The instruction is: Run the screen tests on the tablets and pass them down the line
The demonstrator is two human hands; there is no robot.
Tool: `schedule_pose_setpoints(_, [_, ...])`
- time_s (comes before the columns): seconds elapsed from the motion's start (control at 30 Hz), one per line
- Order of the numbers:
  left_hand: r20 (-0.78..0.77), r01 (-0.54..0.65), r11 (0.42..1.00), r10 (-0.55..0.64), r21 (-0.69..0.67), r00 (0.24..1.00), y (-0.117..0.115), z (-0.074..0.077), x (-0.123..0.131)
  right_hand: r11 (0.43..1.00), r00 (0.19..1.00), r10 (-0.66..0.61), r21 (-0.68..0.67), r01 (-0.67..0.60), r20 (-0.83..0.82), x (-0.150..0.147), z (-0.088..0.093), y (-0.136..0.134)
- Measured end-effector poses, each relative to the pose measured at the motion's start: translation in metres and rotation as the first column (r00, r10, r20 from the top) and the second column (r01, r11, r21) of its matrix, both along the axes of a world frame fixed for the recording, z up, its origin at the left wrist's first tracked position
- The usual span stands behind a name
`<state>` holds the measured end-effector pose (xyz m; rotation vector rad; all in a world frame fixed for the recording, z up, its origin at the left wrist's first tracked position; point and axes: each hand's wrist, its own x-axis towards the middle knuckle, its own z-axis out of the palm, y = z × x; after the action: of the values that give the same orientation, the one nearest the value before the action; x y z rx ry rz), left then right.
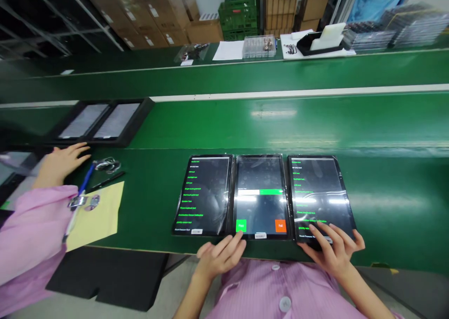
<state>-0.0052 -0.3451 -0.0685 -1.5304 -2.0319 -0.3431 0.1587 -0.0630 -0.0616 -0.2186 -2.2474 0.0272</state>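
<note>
Three tablets lie side by side, screens up, before me. The left tablet (206,192) and the right tablet (317,178) show lists of mostly green text on black. On the middle tablet (259,174) are a white-and-green bar, a green button at lower left and an orange "Fail" button at lower right. My left hand (220,258) is at the middle tablet's lower left corner, a fingertip at the green button, its fingers loosely bent and holding nothing. Spread fingers of my right hand (335,249) rest on the lower part of the right tablet, its thumb by the bottom edge.
At left, a co-worker's hand (65,162) reaches beside a black tray (136,118) holding two tablets. Yellow paper (101,218), a pen (107,181) and a coiled cable (108,164) lie nearby. Across the green bench stand a clear box (258,47), a black holder (319,45) and green crates (239,17).
</note>
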Motion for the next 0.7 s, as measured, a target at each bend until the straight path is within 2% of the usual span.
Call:
schedule_pose_setpoints(0.07, [0.061,-0.024,1.0,0.023,0.015,0.998,0.014,0.004,0.002,0.999,1.0,0.013,-0.043,-0.012,0.026,0.003,0.006,-0.002])
schedule_pose_setpoints(0.17, [0.081,-0.064,0.994,0.057,0.086,0.995,0.015,0.009,0.0,0.993,0.999,0.016,-0.119,-0.012,0.035,0.017,0.015,0.01])
schedule_pose_setpoints(0.23, [0.018,0.005,0.987,-0.008,0.163,1.0,0.009,0.016,-0.004,0.988,1.0,0.013,-0.154,-0.011,0.006,0.026,0.019,0.032])
schedule_pose_setpoints(0.3, [-0.048,0.049,0.976,-0.039,0.213,0.998,0.006,0.027,-0.013,0.962,1.0,0.011,-0.273,-0.017,-0.025,0.027,0.018,0.064])
schedule_pose_setpoints(0.33, [-0.053,0.035,0.978,-0.024,0.204,0.998,0.007,0.035,-0.02,0.925,0.999,0.011,-0.38,-0.023,-0.034,0.022,0.016,0.081])
schedule_pose_setpoints(0.37, [-0.036,-0.006,0.985,0.013,0.17,0.999,0.01,0.043,-0.029,0.864,0.999,0.008,-0.502,-0.025,-0.036,0.013,0.014,0.098])
schedule_pose_setpoints(0.47, [0.105,-0.207,0.978,0.209,-0.035,0.972,0.032,0.066,-0.07,0.633,1.0,-0.007,-0.774,-0.005,-0.013,-0.027,0.002,0.138])
schedule_pose_setpoints(0.53, [0.191,-0.305,0.939,0.332,-0.157,0.924,0.053,0.075,-0.103,0.543,0.999,-0.045,-0.838,0.044,0.023,-0.054,-0.005,0.153])
schedule_pose_setpoints(0.6, [0.25,-0.35,0.906,0.406,-0.238,0.879,0.075,0.078,-0.134,0.471,0.995,-0.086,-0.878,0.09,0.056,-0.07,-0.009,0.159])
schedule_pose_setpoints(0.7, [0.324,-0.361,0.853,0.486,-0.376,0.812,0.103,0.081,-0.161,0.381,0.991,-0.109,-0.918,0.109,0.073,-0.07,-0.01,0.158])
